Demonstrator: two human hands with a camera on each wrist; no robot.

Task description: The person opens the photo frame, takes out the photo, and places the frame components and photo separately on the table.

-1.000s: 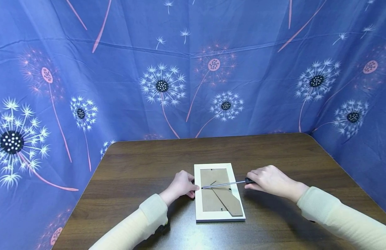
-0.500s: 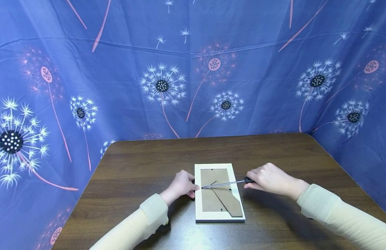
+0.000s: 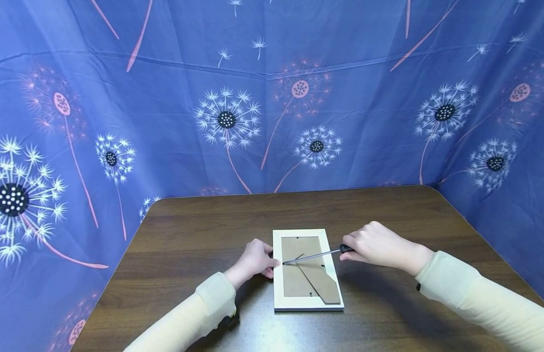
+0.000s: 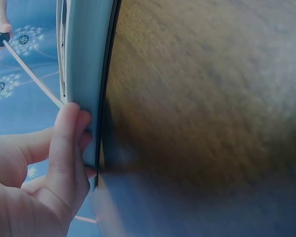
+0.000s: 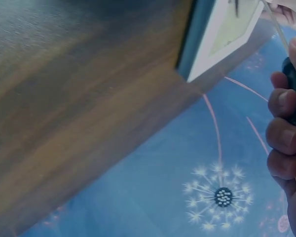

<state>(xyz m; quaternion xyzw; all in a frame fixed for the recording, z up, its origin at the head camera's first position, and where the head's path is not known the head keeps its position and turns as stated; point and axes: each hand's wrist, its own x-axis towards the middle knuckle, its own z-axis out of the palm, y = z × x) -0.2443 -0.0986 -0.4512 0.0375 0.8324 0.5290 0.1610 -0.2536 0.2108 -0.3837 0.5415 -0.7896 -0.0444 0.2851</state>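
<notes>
A white picture frame (image 3: 278, 288) lies back side up on the table, its brown backing board (image 3: 293, 283) showing, with a slanted easel stand (image 3: 325, 288) on it. Small black tabs sit along the opening's edges. My left hand (image 3: 253, 259) grips the frame's left edge, thumb on top and fingers against the side, as the left wrist view also shows. In my right hand (image 3: 381, 247) is a screwdriver (image 3: 313, 256), held by its black handle (image 5: 293, 81). Its shaft slants across the backing, the tip at the left tab near my left thumb. The fingers (image 5: 284, 136) curl round the handle.
The dark wooden table (image 3: 201, 220) extends around the frame on all sides. Behind it and at both sides hangs a blue cloth (image 3: 179, 98) with a dandelion print.
My right hand has risen slightly and shifted left, so the screwdriver tilts more steeply. Its tip stays at the left tab. The left hand and the frame keep their places.
</notes>
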